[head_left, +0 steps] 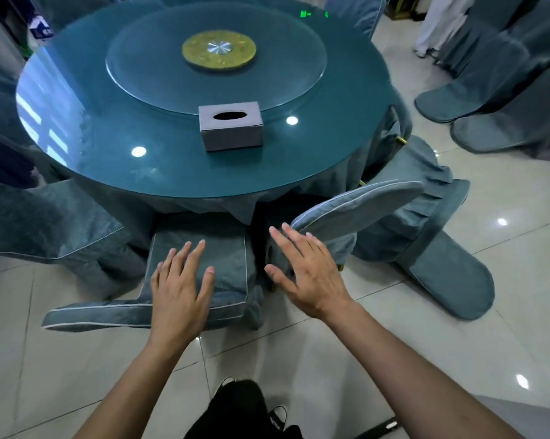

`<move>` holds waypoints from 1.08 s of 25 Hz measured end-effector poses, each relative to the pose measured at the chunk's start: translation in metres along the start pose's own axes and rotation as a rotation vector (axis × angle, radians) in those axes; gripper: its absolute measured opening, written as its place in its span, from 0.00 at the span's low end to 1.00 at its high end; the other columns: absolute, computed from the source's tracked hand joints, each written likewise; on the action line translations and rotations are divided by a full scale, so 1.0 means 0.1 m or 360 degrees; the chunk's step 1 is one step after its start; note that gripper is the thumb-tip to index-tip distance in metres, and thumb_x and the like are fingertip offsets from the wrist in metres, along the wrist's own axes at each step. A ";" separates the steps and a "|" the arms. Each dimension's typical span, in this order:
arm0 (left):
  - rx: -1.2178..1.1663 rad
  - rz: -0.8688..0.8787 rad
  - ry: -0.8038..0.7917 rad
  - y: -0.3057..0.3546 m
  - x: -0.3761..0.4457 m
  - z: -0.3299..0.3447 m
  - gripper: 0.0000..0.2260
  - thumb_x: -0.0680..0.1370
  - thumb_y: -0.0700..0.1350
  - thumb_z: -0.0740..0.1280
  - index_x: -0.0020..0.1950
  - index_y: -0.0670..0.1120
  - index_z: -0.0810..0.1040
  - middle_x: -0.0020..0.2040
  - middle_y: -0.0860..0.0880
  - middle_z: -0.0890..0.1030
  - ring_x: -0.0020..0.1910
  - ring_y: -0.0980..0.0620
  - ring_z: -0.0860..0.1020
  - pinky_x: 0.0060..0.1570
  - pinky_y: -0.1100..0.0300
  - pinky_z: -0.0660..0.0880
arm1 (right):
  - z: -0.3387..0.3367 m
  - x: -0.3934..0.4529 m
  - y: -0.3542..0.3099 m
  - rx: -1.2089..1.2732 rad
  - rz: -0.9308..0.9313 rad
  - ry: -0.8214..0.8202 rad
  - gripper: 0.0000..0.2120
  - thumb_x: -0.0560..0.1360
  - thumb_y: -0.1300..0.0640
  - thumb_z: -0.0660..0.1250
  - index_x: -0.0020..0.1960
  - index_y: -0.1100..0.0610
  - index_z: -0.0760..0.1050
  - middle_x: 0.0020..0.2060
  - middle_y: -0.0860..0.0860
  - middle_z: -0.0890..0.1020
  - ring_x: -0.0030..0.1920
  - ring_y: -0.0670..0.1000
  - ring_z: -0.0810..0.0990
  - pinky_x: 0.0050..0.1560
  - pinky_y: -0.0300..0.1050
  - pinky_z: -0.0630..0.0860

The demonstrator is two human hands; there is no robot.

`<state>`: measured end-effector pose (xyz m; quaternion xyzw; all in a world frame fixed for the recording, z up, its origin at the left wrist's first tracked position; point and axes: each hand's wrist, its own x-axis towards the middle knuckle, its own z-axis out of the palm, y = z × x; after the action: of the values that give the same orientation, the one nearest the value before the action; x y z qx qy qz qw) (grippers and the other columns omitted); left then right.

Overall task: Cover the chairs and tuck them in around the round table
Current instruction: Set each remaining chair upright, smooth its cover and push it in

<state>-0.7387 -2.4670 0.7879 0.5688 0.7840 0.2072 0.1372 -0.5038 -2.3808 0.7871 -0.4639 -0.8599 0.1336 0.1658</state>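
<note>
Head view: left hand (180, 289) lies flat, fingers straight, on the teal fabric-covered chair (200, 267) tucked under the round glass tabletop (108, 147). Right hand (302, 267), fingers spread, holds nothing beside a second covered chair (410, 217).

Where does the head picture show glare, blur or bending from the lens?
Head view: ceiling lamps glare as white spots on the glass table top and floor tiles; window reflections at its left edge; right hand slightly blurred; wide lens bends the edges.

Blue-covered chairs (200, 264) tucked around round table (159, 166)
</note>
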 end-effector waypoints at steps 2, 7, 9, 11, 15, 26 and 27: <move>-0.0015 0.0017 -0.0009 0.22 -0.01 0.06 0.28 0.79 0.61 0.48 0.78 0.54 0.63 0.78 0.49 0.65 0.79 0.48 0.57 0.77 0.46 0.53 | -0.10 -0.04 0.19 -0.0024 0.0030 0.0033 0.31 0.82 0.35 0.50 0.80 0.47 0.55 0.77 0.50 0.63 0.77 0.47 0.60 0.78 0.52 0.55; -0.0026 0.0109 -0.0080 0.76 0.06 0.18 0.27 0.80 0.61 0.48 0.79 0.57 0.61 0.79 0.51 0.63 0.80 0.50 0.55 0.78 0.47 0.52 | -0.33 -0.07 0.62 -0.0049 0.0066 0.0048 0.31 0.82 0.35 0.50 0.80 0.48 0.56 0.77 0.50 0.64 0.76 0.47 0.61 0.77 0.53 0.57; -0.0029 0.0142 -0.0087 0.96 0.15 0.22 0.26 0.81 0.59 0.50 0.79 0.57 0.61 0.79 0.51 0.62 0.80 0.50 0.55 0.78 0.48 0.52 | -0.43 -0.02 0.80 -0.0066 0.0073 0.0060 0.31 0.82 0.36 0.51 0.80 0.48 0.56 0.77 0.50 0.64 0.76 0.48 0.61 0.77 0.53 0.57; -0.0031 0.0182 -0.0073 1.20 0.31 0.32 0.25 0.81 0.59 0.51 0.79 0.57 0.61 0.79 0.51 0.63 0.80 0.50 0.55 0.78 0.49 0.52 | -0.55 0.07 1.03 -0.0088 0.0087 0.0076 0.31 0.82 0.36 0.52 0.80 0.49 0.57 0.77 0.51 0.64 0.77 0.48 0.61 0.77 0.53 0.57; -0.0031 0.0285 -0.0054 1.66 0.71 0.57 0.26 0.81 0.61 0.50 0.79 0.57 0.61 0.79 0.50 0.63 0.80 0.50 0.55 0.78 0.50 0.51 | -0.86 0.23 1.58 -0.0139 0.0156 0.0085 0.31 0.82 0.35 0.51 0.80 0.47 0.55 0.78 0.51 0.63 0.77 0.49 0.61 0.77 0.52 0.57; -0.0006 0.0415 -0.0081 2.97 1.55 1.18 0.27 0.81 0.60 0.49 0.78 0.54 0.64 0.78 0.48 0.65 0.78 0.45 0.59 0.77 0.46 0.54 | -1.54 0.54 2.92 -0.0217 0.0293 0.0120 0.29 0.82 0.35 0.51 0.80 0.44 0.55 0.77 0.49 0.64 0.76 0.48 0.63 0.77 0.52 0.57; 0.0005 0.0431 -0.0091 3.10 1.58 1.23 0.27 0.81 0.60 0.49 0.78 0.54 0.64 0.78 0.47 0.65 0.78 0.44 0.59 0.77 0.46 0.54 | -1.58 0.53 3.00 -0.0224 0.0303 0.0124 0.29 0.82 0.35 0.51 0.80 0.44 0.55 0.77 0.49 0.64 0.75 0.48 0.63 0.77 0.52 0.57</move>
<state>-0.4744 -2.2137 0.8319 0.6752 0.6963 0.2063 0.1295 -0.2401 -2.1639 0.8245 -0.5587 -0.8122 0.0700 0.1528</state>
